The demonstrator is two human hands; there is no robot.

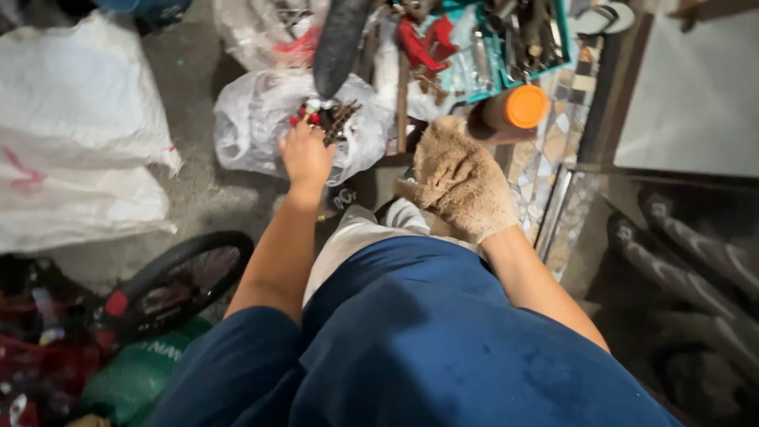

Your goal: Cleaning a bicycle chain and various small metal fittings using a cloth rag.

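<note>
Scanning from the left we saw white sacks (75,134) and a bicycle wheel (178,281) | our bare left hand (306,156) reached into a clear plastic bag (253,119) of small dark parts (338,119), fingers hidden, grip unclear | our gloved right hand (458,178) hung loosely open beside an orange-capped can (514,111).

We see soft, dim light from above; the white sacks (75,126) glare palest, while the tyres (696,261) at right sink into deep shadow. Slight blur softens everything, and the wide lens bends the edges.
</note>
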